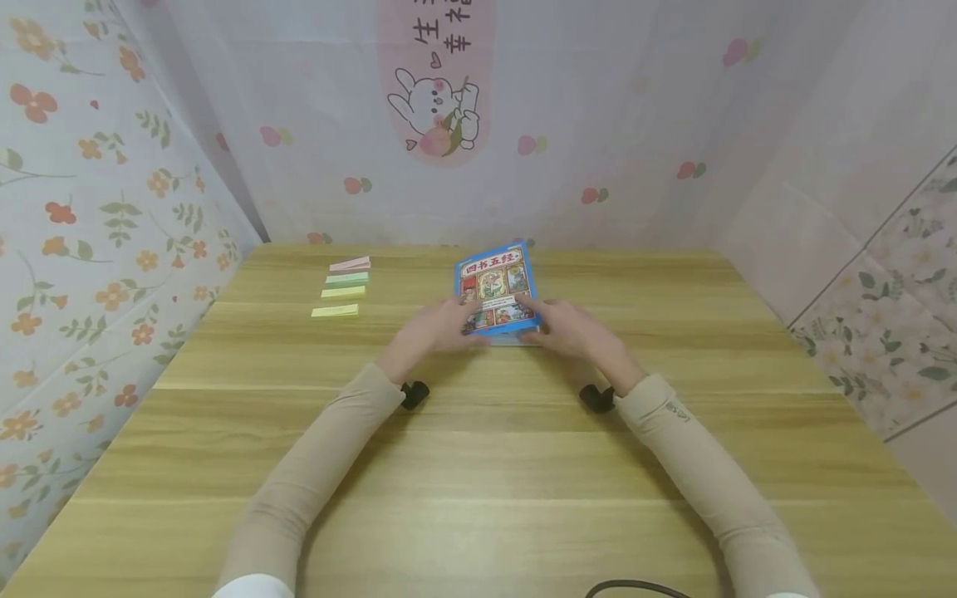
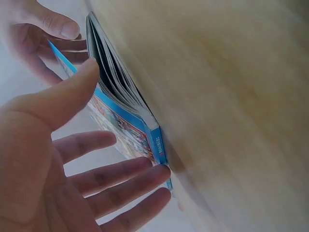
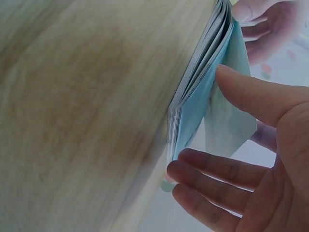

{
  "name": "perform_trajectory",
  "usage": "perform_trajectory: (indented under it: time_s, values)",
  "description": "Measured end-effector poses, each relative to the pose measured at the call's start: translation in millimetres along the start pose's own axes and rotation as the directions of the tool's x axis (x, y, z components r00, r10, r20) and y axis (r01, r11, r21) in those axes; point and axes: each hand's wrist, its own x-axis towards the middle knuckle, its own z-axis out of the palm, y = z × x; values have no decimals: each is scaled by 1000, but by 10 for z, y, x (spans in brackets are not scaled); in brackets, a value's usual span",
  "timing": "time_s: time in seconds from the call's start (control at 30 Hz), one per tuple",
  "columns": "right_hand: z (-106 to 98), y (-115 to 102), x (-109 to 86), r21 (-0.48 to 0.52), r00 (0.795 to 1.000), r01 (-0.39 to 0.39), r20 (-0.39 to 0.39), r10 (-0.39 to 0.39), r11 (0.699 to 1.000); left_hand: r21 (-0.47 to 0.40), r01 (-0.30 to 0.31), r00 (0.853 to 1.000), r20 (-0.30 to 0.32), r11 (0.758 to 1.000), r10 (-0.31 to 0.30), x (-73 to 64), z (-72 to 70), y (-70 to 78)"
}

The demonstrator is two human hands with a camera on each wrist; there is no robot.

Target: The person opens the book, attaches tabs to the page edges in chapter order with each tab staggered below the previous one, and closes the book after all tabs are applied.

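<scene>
A blue-bordered book (image 1: 493, 282) with a colourful illustrated cover lies far back on the wooden table. Its front cover is lifted at the right, and its pages fan slightly apart. My left hand (image 1: 444, 324) is at the spine side. In the left wrist view its fairly straight fingers (image 2: 120, 198) reach the spine, with the thumb by the near edge. My right hand (image 1: 568, 328) is at the page side. In the right wrist view its thumb lies inside the raised cover (image 3: 234, 111), the index finger passes behind it, and the other fingers (image 3: 207, 188) are by the page edges.
Several sticky-note strips in pink (image 1: 350, 265), green (image 1: 347, 280) and yellow (image 1: 344, 292) lie left of the book. A patterned cloth (image 1: 635, 100) hangs behind the table. A dark cable (image 1: 635, 585) shows at the front edge.
</scene>
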Motion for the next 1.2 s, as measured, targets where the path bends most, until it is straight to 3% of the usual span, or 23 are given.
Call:
perform_trajectory:
  time_s: [0.17, 0.47, 0.73, 1.2]
  values:
    - [-2, -2, 3, 1, 1000, -3, 8, 3, 1000, 29, -44, 999, 8, 999, 44, 31, -6, -3]
    - [-3, 2, -8, 2, 1000, -9, 17, 9, 1000, -34, -108, 994, -4, 994, 108, 12, -41, 16]
    - [-10, -12, -4, 2, 1000, -19, 18, 19, 1000, -26, -147, 989, -13, 989, 147, -13, -50, -3]
    - [-46, -19, -19, 67, 1000, 18, 11, -19, 998, -61, -106, 994, 34, 993, 108, -41, -59, 9]
